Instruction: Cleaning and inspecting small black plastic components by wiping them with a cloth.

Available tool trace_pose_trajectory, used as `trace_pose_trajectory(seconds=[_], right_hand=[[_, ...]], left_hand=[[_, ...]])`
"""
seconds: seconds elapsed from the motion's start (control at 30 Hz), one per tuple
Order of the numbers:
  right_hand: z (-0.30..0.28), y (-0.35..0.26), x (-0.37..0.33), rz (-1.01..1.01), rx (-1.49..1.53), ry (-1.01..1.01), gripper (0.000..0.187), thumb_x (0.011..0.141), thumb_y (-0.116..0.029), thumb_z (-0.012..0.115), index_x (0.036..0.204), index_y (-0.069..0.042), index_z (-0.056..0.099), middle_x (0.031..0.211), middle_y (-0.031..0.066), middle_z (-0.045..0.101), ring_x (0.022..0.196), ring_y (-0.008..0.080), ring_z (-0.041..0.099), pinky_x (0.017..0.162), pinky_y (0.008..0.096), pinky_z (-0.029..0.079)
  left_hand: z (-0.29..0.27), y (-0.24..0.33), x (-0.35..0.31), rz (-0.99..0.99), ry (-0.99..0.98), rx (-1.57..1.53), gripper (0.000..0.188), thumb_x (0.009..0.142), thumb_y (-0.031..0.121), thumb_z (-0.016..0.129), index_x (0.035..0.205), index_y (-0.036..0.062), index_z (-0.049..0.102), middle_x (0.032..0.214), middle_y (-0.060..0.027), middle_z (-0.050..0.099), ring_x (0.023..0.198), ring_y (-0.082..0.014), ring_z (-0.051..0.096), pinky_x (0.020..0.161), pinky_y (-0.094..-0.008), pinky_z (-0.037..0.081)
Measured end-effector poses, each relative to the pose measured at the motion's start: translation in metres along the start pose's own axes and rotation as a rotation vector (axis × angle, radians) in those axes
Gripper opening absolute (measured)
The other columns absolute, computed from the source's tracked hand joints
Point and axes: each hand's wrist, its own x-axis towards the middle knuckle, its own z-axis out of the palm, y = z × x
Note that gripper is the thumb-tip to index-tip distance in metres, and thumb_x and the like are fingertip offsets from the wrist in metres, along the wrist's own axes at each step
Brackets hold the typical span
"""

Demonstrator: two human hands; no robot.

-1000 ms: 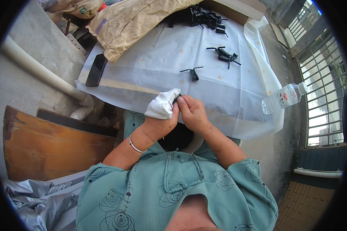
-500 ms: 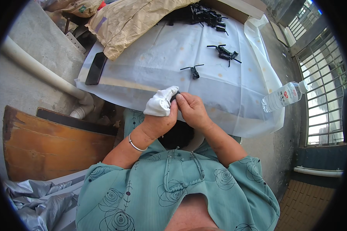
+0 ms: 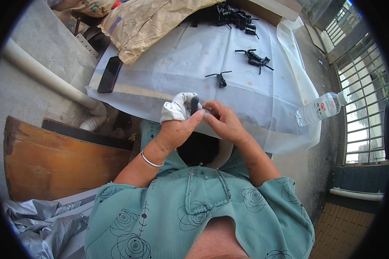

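My left hand point(image 3: 177, 123) wears a white cloth covering over its fingers, with the thumb bare. Its curled fingers grip a small dark piece point(image 3: 195, 104), whose exact kind does not show. Close beside it, my right hand point(image 3: 225, 124) has its fingers bent and the thumb tip near the left thumb; whatever they pinch, if anything, is hidden. Both hands are over the near edge of the table. Beyond them on the white sheet lies a single black part with thin arms point(image 3: 221, 80). A small cluster of similar black parts point(image 3: 256, 59) lies farther right.
White plastic sheeting point(image 3: 168, 77) covers the table. A large black pile point(image 3: 235, 18) lies at the back, beside brown paper point(image 3: 147, 26) and a cardboard box point(image 3: 268, 11). A phone point(image 3: 110, 75) is at the left edge, a water bottle point(image 3: 317, 110) at the right. A dark-mouthed container point(image 3: 199, 151) sits below my hands.
The fingers of my left hand have opened out a little, showing more of the dark piece. My right hand has turned and shifted slightly right, its fingers now curled.
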Motion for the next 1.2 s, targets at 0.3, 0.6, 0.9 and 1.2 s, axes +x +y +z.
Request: trace_pose_trajectory(seconds=[0.3,0.6,0.9,1.2], right_hand=[[-0.008,0.002,-0.009,-0.312,-0.310,-0.028,0.015,0.077,-0.006,0.065,0.091,-0.003,0.061,0.065,0.0089,0.055,0.053,0.0154,0.050,0.050,0.0273,0.041],[-0.006,-0.023,-0.004,-0.115,-0.151,0.005,0.008,0.081,-0.006,0.063,0.083,-0.002,0.056,0.065,0.0078,0.053,0.055,0.0165,0.048,0.053,0.0288,0.042],[-0.002,-0.022,-0.003,0.018,-0.100,-0.211,0.021,0.092,-0.017,0.049,0.080,0.000,0.053,0.061,0.0038,0.046,0.058,0.0121,0.042,0.057,0.0266,0.040],[0.004,-0.009,-0.003,-0.097,-0.181,-0.069,0.020,0.089,-0.013,0.050,0.075,0.001,0.049,0.061,0.0152,0.045,0.053,0.0232,0.039,0.053,0.0331,0.038]], left_hand=[[-0.001,0.018,-0.001,-0.131,0.027,-0.150,0.027,0.090,0.006,0.046,0.117,0.0034,0.043,0.090,-0.0035,0.056,0.061,-0.0041,0.043,0.052,-0.0181,0.038],[-0.007,0.022,-0.003,-0.286,-0.284,-0.257,0.028,0.086,0.006,0.042,0.114,0.0036,0.044,0.079,-0.0004,0.048,0.062,-0.0055,0.043,0.054,-0.0203,0.039],[0.000,0.003,-0.001,0.168,-0.106,0.458,0.024,0.081,0.005,0.042,0.104,-0.0007,0.046,0.083,-0.0137,0.054,0.073,-0.0225,0.052,0.069,-0.0314,0.044],[0.002,0.006,-0.008,0.099,-0.143,0.654,0.030,0.082,0.010,0.049,0.109,-0.0025,0.048,0.093,-0.0211,0.057,0.083,-0.0381,0.055,0.073,-0.0396,0.046]])
